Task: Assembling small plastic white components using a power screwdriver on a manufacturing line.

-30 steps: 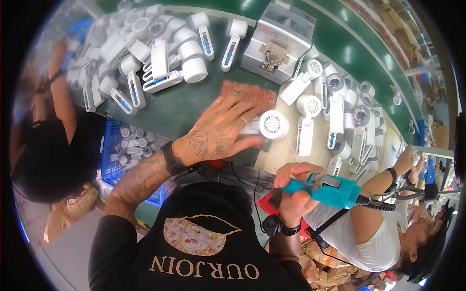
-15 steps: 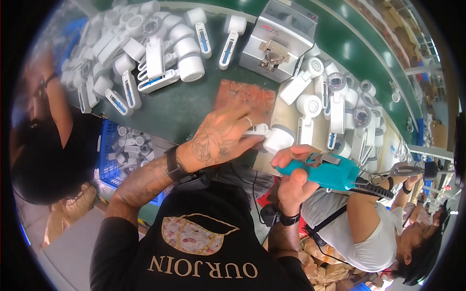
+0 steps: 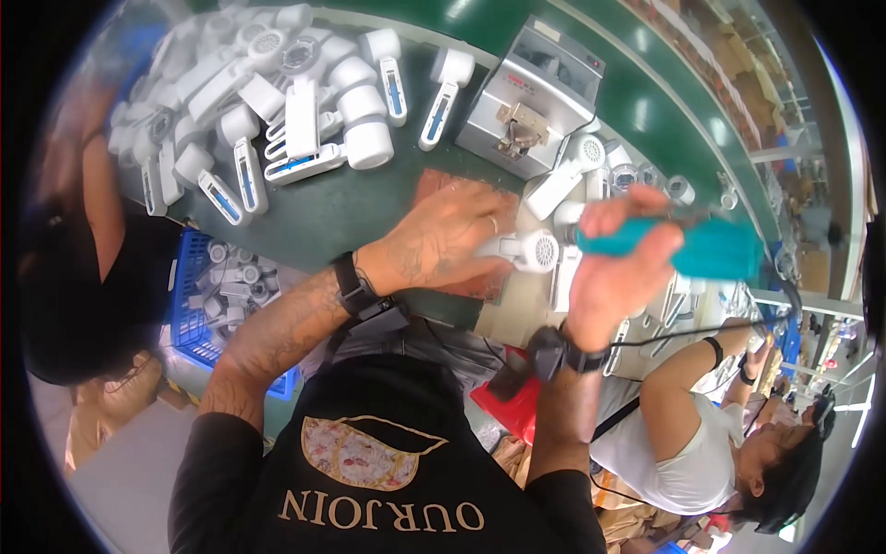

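My left hand (image 3: 441, 238) lies over a brown mat (image 3: 439, 183) on the green bench and grips a white hair-dryer body (image 3: 528, 249) by its handle. The dryer's round grille end faces right. My right hand (image 3: 616, 268) is closed around a teal electric screwdriver (image 3: 694, 245), held level, with its left end just right of the dryer's grille. A cable runs off the tool to the right.
A heap of white dryer bodies (image 3: 277, 111) covers the bench at the upper left. A grey metal machine (image 3: 528, 102) stands behind the mat, with more white parts (image 3: 591, 166) beside it. A blue crate (image 3: 208, 305) of small parts sits lower left. People stand at both sides.
My right hand has lifted the teal screwdriver up and brought it level beside the dryer. My left hand has shifted its grip along the dryer.
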{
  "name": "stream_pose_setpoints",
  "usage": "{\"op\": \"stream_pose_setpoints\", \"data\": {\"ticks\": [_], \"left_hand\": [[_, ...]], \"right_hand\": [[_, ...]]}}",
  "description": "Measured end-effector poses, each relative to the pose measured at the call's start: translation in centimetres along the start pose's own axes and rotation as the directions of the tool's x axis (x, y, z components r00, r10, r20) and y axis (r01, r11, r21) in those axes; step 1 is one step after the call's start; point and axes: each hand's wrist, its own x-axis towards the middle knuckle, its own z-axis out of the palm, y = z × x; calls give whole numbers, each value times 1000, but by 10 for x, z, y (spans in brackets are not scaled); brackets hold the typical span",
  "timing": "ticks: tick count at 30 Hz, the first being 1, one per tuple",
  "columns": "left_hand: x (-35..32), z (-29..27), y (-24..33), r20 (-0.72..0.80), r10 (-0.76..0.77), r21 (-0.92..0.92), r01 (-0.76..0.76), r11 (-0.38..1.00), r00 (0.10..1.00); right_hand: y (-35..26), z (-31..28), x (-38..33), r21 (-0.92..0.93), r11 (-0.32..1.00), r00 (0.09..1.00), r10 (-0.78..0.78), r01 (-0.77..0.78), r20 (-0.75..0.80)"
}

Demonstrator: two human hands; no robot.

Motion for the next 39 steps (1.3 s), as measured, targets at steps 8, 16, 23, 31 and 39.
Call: {"op": "stream_pose_setpoints", "data": {"ticks": [8, 16, 23, 31, 39], "left_hand": [[-3, -7, 1, 96, -57, 0, 57, 998, 994], [-5, -4, 0, 64, -51, 8, 50, 999, 997], [-5, -3, -4, 103, -72, -6, 73, 997, 992], [-4, -1, -4, 53, -57, 11, 56, 998, 997], [-5, 3, -3, 50, -54, 38, 52, 998, 997]], "right_hand": [[55, 51, 67, -206, 977, 998, -35, 46, 59], [79, 47, 69, -287, 956, 993, -24, 57, 117], [37, 27, 22, -201, 979, 993, 67, -46, 99], [34, 5, -7, -203, 977, 994, 76, -60, 76], [46, -2, -11, -182, 982, 992, 71, -50, 107]]}}
